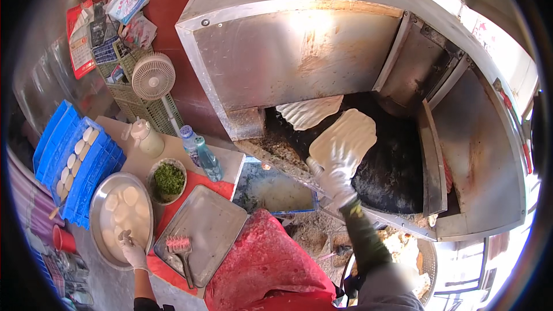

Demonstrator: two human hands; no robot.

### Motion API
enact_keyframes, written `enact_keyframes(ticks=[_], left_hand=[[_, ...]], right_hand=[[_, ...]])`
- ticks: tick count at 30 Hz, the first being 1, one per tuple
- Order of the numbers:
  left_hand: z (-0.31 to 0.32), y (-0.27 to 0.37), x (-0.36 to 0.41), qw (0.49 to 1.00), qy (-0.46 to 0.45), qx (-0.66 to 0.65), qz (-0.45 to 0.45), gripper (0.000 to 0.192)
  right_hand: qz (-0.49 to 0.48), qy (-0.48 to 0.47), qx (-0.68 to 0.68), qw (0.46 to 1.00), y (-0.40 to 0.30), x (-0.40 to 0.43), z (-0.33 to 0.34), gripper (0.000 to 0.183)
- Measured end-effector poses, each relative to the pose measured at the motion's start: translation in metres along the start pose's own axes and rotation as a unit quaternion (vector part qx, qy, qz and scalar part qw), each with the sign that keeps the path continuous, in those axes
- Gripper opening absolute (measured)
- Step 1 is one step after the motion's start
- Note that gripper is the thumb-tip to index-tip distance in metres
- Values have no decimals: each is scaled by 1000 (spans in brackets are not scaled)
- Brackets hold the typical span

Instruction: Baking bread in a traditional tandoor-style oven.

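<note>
My right hand (339, 175), in a white glove below a green sleeve, reaches into the metal oven with its fingers spread over the near end of a flat dough sheet (352, 131). This sheet lies on the dark baking surface (389, 168). A second, ridged dough sheet (309, 112) lies behind it. On the left, my left hand (131, 248), in a thin pale glove, dips into a steel basin (96, 224) of round dough pieces (130, 195) in pale liquid. Its fingers are bent near the pieces; whether they grip one is unclear.
A metal tray (211, 220) holds a red-headed dough docker (179, 246). Chopped greens fill a bowl (149, 177) near two bottles (209, 160) and a pitcher (147, 138). Blue crates (101, 155) stand left; a fan (154, 75) stands behind. Baked bread (399, 246) lies lower right.
</note>
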State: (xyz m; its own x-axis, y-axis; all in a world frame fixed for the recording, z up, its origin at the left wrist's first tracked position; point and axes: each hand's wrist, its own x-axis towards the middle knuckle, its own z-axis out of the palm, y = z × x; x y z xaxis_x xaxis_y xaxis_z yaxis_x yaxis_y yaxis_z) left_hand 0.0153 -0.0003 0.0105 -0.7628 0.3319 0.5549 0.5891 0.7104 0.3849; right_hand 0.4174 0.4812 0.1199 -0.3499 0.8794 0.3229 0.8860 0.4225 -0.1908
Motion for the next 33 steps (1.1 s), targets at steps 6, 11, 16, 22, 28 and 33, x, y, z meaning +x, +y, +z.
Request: enact_keyframes(ticks=[6, 11, 16, 22, 28, 33], left_hand=[[9, 3, 3, 997, -49, -7, -51, 28], [8, 15, 7, 1000, -12, 7, 13, 29], [5, 157, 38, 976, -60, -190, 92, 33], [74, 270, 67, 912, -152, -380, -27, 42], [154, 333, 101, 863, -126, -489, -25, 24], [177, 310, 116, 926, -115, -360, 0, 28]], right_hand=[[123, 6, 8, 992, 89, 125, 18, 87], [163, -85, 46, 982, 96, 142, -9, 82], [-36, 11, 3, 999, 75, 38, 10, 46], [-75, 77, 111, 988, 5, -30, -15, 50], [-63, 68, 62, 994, -7, -19, 23, 56], [-150, 108, 88, 979, -29, -34, 15, 67]])
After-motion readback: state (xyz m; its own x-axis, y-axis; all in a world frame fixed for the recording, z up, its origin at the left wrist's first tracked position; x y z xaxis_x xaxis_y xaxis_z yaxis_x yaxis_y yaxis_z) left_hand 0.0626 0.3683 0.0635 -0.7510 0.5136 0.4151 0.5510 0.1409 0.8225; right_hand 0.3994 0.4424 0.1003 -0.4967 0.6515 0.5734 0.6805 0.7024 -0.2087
